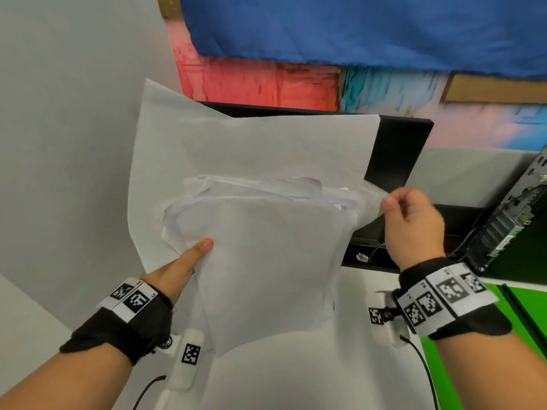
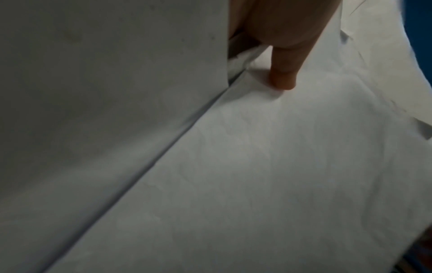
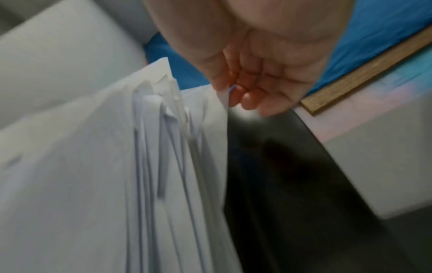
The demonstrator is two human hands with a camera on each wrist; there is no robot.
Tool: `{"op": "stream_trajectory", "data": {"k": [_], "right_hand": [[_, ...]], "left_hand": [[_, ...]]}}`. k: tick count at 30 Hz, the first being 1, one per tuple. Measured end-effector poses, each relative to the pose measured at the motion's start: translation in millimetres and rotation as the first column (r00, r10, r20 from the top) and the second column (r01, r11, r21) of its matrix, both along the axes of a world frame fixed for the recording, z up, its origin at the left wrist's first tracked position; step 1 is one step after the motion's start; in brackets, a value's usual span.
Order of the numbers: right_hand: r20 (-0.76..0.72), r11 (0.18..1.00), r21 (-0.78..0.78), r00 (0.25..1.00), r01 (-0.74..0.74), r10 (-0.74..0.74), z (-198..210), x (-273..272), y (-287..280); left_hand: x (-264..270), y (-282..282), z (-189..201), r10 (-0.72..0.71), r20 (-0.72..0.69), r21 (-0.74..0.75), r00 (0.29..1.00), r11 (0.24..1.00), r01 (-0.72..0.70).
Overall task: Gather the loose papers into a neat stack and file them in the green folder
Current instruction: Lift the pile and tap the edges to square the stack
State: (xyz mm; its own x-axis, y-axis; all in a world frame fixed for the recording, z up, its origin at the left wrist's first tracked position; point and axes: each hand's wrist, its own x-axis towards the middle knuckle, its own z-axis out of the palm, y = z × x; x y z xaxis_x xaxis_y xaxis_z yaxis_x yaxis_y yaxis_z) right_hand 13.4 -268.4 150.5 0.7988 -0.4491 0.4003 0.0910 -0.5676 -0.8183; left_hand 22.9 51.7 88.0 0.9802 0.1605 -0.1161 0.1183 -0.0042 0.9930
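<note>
head view: left hand [image 1: 174, 270] grips the loose papers [image 1: 266, 255] at their lower-left edge, thumb flat on the front sheet, the other fingers hidden behind. bundle is held up in the air, sheets fanned and skewed, top edges uneven. right hand [image 1: 411, 223] is just right of the papers, fingers curled, pinching the corner of one rear sheet that sticks out to the right. green folder [image 1: 527, 318] lies well right of and below the papers, on the white desk [image 1: 296, 374]. black monitor [image 1: 396, 161] is behind the papers.

left wrist view: thumb [image 2: 284, 73] presses on the front sheet [image 2: 280, 166], beside a long paper edge. the rest of the grip is out of sight; blurry.

right wrist view: fingertips [image 3: 247, 99] closed tight on a single sheet edge [image 3: 223, 97], right of the splayed stack edges [image 3: 163, 147], which show many misaligned layers.

to do it well, my read: draw the stray sheet back level with the bundle, don't yank, thin paper could tear or crease. loosen the left grip a bit so sheets can slide, then tap the bottom edge on the desk, then a side edge, to square up. only then go to the folder.
</note>
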Motion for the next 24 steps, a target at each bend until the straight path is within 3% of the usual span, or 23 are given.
{"op": "stream_trajectory", "data": {"k": [3,5,9,16,19,21,24], "right_hand": [[-0.322,0.972,-0.228,0.947,-0.063,-0.015,-43.6,4.3,-6.9],[-0.517,0.941,-0.297,0.856,-0.163,-0.015,-72.2,9.5,-7.8],[-0.707,0.880,-0.336,0.707,-0.335,-0.001,-106.3,16.7,-1.2],[-0.799,0.849,-0.313,0.601,-0.426,0.006,-114.9,20.1,4.8],[-0.798,0.843,-0.071,0.538,-0.533,0.273,-98.6,7.8,3.6],[-0.670,0.789,0.140,0.530,-0.598,0.520,-73.6,-2.7,5.7],[-0.374,0.762,0.239,0.667,-0.601,0.644,-46.9,-4.5,9.4]], "left_hand": [[1.2,-1.9,5.2,0.111,0.047,0.116,0.993,0.986,-0.116],[1.9,-5.6,7.6,0.048,0.171,0.092,0.984,0.994,-0.064],[2.1,-7.6,6.6,-0.005,0.253,0.043,0.968,0.999,-0.006],[1.2,-5.2,6.0,-0.061,0.288,0.024,0.956,0.998,0.057],[0.8,-5.7,7.4,-0.088,0.294,0.020,0.952,0.996,0.086],[1.0,-5.7,8.3,-0.105,0.301,0.019,0.948,0.994,0.104],[1.6,-2.4,7.3,-0.139,0.299,-0.020,0.944,0.988,0.152]]}}
